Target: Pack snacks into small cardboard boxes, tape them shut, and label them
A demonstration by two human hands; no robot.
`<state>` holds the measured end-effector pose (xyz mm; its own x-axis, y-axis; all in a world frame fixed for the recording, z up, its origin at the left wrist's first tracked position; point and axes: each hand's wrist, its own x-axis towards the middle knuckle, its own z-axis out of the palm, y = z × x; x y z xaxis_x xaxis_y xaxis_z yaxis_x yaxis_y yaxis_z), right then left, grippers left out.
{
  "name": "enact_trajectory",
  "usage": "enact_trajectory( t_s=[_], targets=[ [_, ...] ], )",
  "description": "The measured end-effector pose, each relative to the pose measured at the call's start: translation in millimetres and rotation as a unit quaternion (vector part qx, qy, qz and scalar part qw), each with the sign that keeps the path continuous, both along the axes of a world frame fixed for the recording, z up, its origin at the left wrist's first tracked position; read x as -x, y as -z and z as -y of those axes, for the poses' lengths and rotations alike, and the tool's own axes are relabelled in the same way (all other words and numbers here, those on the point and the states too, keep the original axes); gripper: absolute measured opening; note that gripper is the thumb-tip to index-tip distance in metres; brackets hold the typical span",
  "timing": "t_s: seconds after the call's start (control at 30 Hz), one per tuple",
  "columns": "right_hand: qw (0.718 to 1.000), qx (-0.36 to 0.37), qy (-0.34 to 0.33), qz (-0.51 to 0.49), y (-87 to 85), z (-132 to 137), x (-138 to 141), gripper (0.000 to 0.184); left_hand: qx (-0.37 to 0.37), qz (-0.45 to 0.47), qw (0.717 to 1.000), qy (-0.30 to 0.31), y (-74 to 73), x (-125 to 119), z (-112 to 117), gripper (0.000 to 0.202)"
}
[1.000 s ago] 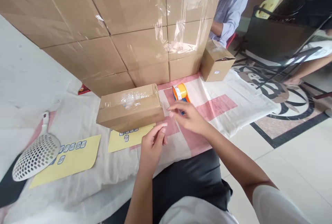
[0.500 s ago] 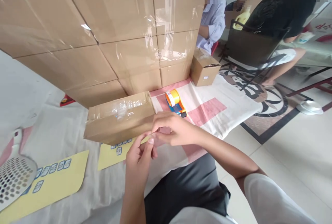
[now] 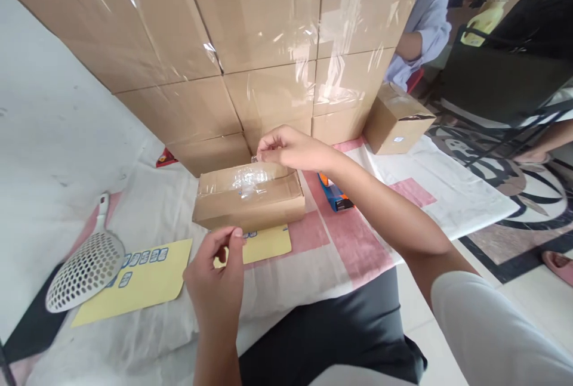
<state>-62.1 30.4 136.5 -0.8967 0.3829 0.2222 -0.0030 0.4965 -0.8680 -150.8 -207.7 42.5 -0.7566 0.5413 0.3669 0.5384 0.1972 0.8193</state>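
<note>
right hand (image 3: 280, 150), now parted from the left hand (image 3: 215, 266), seemingly pinches clear tape (image 3: 254, 159) above the box (image 3: 250, 210), suggesting taping; left's hold unclear.

You've got: box (image 3: 250, 210) = matt cardbd, glossy clr tape (image 3: 249, 178) on top | stacked cartons (image 3: 271, 93) = cardbd w/ shiny clr plastic | your cloth (image 3: 156, 204) = creased, matt fabric | strainer (image 3: 89, 266) = smooth plastic | yellow sheets (image 3: 154, 286) = matt paper

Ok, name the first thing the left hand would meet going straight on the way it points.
The left hand would most likely meet the near side of the taped cardboard box; the hand's height is hard to judge, so it might pass above.
</note>
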Motion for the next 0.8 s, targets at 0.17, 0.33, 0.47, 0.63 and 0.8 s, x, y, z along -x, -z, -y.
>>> enact_trajectory(
  t_s=[0.17, 0.33, 0.47, 0.63, 0.8],
  targets=[
    [0.995, 0.068, -0.044, 0.057, -4.8, 8, 0, 0.013, -0.083, -0.155, 0.984, 0.043, -12.2, 16, -20, 0.029],
    [0.994, -0.029, -0.035, 0.104, 6.3, 11, 9, 0.014, -0.033, -0.199, 0.973, 0.109, -9.0, 20, -41, 0.057],
    [0.969, -0.218, -0.05, 0.103, 23.8, 4, 21, 0.016, -0.014, -0.318, 0.944, 0.088, 6.6, 22, -51, 0.032],
    [0.929, -0.34, 0.048, 0.137, 31.8, -1, 26, 0.011, 0.004, -0.378, 0.919, 0.111, 21.6, 24, -57, 0.027],
    [0.875, -0.381, 0.291, 0.074, 32.2, -18, 29, 0.031, 0.014, -0.383, 0.916, 0.123, 22.4, 32, -48, 0.035]
  ],
)
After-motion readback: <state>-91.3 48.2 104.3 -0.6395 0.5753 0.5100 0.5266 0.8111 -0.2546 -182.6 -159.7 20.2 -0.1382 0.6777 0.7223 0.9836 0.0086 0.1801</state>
